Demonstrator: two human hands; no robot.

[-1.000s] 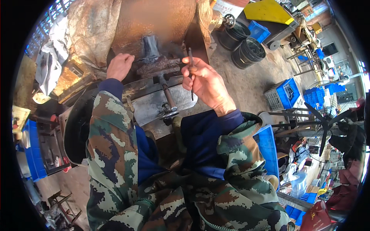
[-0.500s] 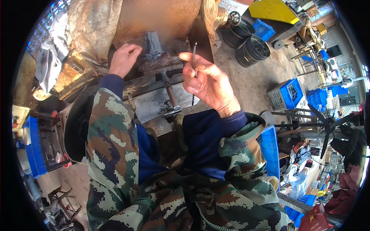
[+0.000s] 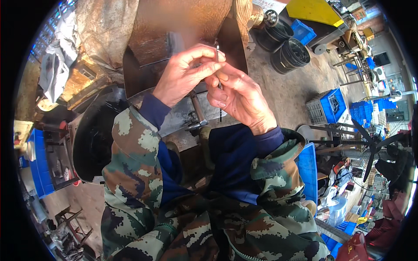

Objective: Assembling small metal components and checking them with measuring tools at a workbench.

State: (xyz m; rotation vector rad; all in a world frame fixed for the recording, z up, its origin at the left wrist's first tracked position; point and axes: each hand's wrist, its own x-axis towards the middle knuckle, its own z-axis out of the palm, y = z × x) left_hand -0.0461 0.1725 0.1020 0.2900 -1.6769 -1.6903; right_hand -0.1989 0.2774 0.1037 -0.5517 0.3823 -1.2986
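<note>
My left hand (image 3: 183,74) has its thumb and fingers closed on the upper part of a thin metal rod (image 3: 217,48). Lower down, my right hand (image 3: 241,93) grips the same rod, its fingers curled and palm turned up. The rod stands nearly upright, its bright tip above the fingers and its dark lower end below the right hand. My fingers hide its middle; its exact kind is unclear. Beneath the hands lies a metal bench plate (image 3: 172,119) with a short rusty bar (image 3: 198,108) on it. Beyond them is a blurred grey vertical piece (image 3: 175,42) in front of a brown panel (image 3: 148,32).
A black round basin (image 3: 93,135) stands at the left by my forearm. Black buckets (image 3: 291,56), a blue-and-grey crate (image 3: 326,106) and a black fan (image 3: 372,141) are at the right. A blue bin (image 3: 307,169) stands close by my right sleeve.
My left hand has moved right from near the blurred grey piece and taken hold of the rod's upper part. My right hand keeps its grip, with the rod still nearly upright.
</note>
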